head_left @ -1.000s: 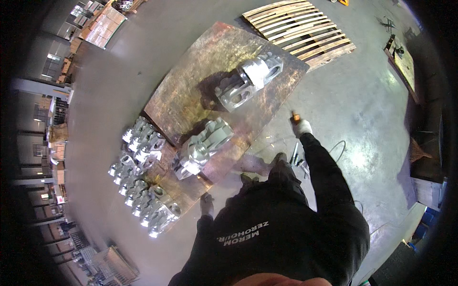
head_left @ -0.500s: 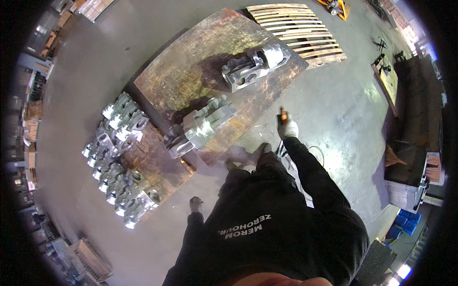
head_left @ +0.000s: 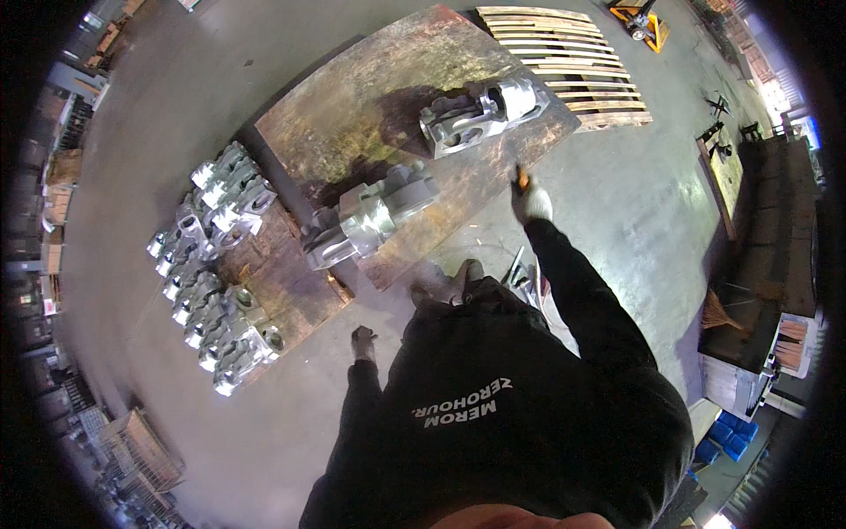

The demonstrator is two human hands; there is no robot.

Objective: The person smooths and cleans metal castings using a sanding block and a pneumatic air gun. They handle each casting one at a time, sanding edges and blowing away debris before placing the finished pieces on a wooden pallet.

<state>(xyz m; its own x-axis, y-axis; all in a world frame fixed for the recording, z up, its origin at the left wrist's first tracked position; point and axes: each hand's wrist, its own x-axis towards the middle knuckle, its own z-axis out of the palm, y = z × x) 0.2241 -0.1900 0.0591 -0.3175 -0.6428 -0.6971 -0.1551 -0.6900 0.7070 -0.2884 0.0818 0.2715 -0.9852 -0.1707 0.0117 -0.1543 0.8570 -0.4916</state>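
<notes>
My right hand (head_left: 534, 206), in a pale glove, stretches forward beside the near right edge of a large stained board (head_left: 326, 97). Its fingers are closed round a small orange-and-dark tool (head_left: 523, 179) whose exact kind is too small to tell. On the board lie two big grey metal castings: one casting (head_left: 480, 115) at the far right and another casting (head_left: 374, 214) nearer, overhanging the near left corner. Low at my left side hangs my gloved left hand (head_left: 364, 344), its fingers curled in, with nothing visible in them.
Several smaller metal castings (head_left: 220, 326) stand in rows on a lower wooden board (head_left: 295, 300) at the left. Beyond the large board lies a slatted pallet (head_left: 573, 62), with a yellow wheeled device (head_left: 639, 31) past it. A long dark bench (head_left: 767, 229) stands at the right.
My right hand has moved forward with the orange-and-dark tool, closer to the large board's edge. The whole view has shifted slightly. My left hand still hangs at my side.
</notes>
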